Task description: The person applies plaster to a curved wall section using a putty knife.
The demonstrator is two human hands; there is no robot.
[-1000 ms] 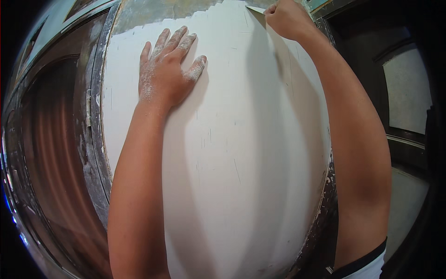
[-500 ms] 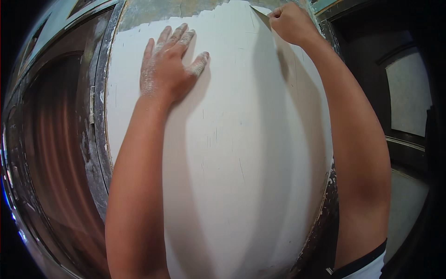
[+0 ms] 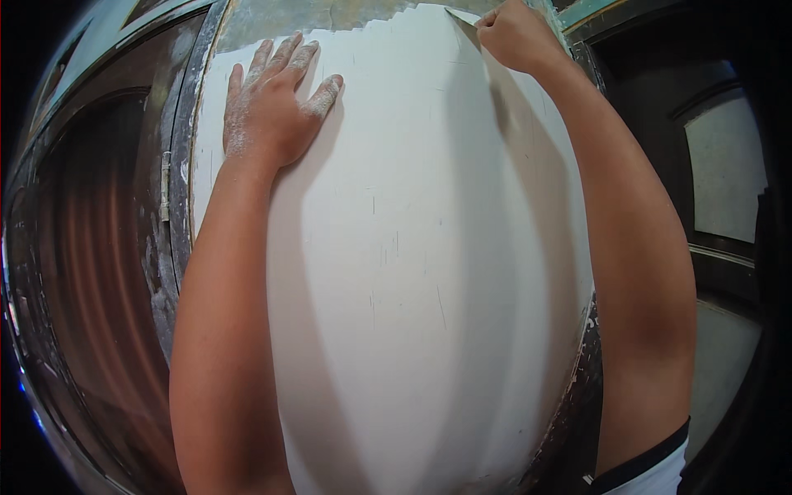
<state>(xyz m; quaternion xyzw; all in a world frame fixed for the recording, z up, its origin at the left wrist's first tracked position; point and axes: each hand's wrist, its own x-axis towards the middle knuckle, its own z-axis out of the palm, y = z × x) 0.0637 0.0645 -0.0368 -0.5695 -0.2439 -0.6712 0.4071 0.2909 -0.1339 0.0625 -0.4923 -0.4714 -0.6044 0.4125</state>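
My left hand (image 3: 271,111) lies flat against the white-coated wall panel (image 3: 396,247), fingers spread, near its upper left. White dust covers its fingers and thumb. At the upper right, my right hand (image 3: 520,35) is closed round a putty knife (image 3: 464,26). Only the thin, flat blade shows; the handle is hidden in the fist. The blade's edge meets the white coat close to its ragged top border. Fine dark scratches run down the coat. Above that border, a grey, bare-looking strip (image 3: 322,15) crosses the panel.
To the left stands a dark wooden door (image 3: 99,247) with a hinge (image 3: 165,186) on its worn frame. Dark framework with a pale pane (image 3: 726,165) is at the right. Chipped, dark trim (image 3: 569,388) borders the panel's lower right.
My left hand has slid to the left and slightly up over the white coat. The right hand and the putty knife stay in nearly the same place.
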